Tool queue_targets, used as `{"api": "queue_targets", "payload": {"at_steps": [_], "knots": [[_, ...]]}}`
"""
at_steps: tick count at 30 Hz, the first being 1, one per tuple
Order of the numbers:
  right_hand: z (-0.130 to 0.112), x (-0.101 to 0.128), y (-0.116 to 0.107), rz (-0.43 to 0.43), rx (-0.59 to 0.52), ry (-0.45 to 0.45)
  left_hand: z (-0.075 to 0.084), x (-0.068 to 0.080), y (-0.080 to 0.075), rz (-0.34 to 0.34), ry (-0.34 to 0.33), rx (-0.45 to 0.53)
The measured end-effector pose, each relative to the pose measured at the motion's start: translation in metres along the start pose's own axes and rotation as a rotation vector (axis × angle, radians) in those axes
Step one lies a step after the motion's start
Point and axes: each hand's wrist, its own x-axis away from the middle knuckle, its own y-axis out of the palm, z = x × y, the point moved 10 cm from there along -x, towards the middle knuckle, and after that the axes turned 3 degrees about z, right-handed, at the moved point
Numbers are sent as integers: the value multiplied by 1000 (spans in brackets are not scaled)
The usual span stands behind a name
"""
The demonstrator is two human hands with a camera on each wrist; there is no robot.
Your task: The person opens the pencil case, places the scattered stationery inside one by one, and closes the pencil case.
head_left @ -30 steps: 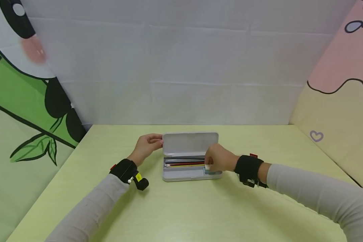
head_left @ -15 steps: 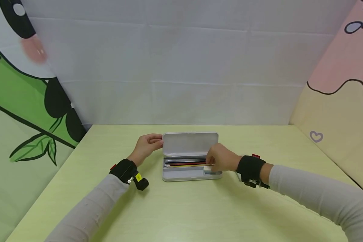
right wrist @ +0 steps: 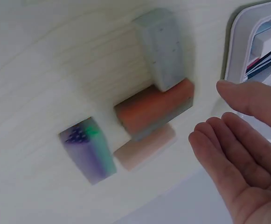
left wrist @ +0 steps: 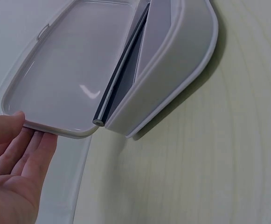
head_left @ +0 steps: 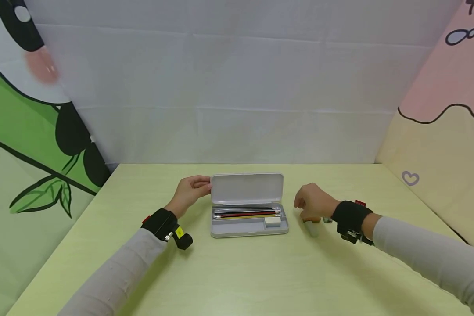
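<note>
An open white pencil case [head_left: 237,229] lies mid-table with its lid [head_left: 246,188] standing up. Several pencils [head_left: 246,213] and a white eraser [head_left: 272,221] lie in it. My left hand [head_left: 197,188] pinches the lid's left edge; in the left wrist view the thumb [left wrist: 4,128] sits above the lid [left wrist: 70,70] rim and the fingers [left wrist: 32,151] below it. My right hand [head_left: 303,203] hovers with relaxed fingers, holding nothing, over loose erasers right of the case: a grey-green eraser [right wrist: 163,49], an orange eraser [right wrist: 151,109], a pink eraser [right wrist: 144,147] and a purple-green eraser [right wrist: 88,149].
The yellow-green table [head_left: 237,276] is walled by a white cloth backdrop behind and printed panels at both sides. The case's corner [right wrist: 247,28] shows at the top right of the right wrist view, close to my open palm [right wrist: 247,186].
My right hand has drawn out of the case and moved right, over the loose erasers. A white eraser now lies uncovered in the case. The left hand has stayed on the lid.
</note>
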Motion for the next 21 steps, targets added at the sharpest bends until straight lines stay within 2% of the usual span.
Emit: {"api": "queue_targets", "payload": {"at_steps": [10,21], "knots": [[17,17,1,-29,-8,-86,-2,0,-1,1,-5,-5],[22,19,3,-79,-55,-60,-1,0,-1,6,-11,-7]]}}
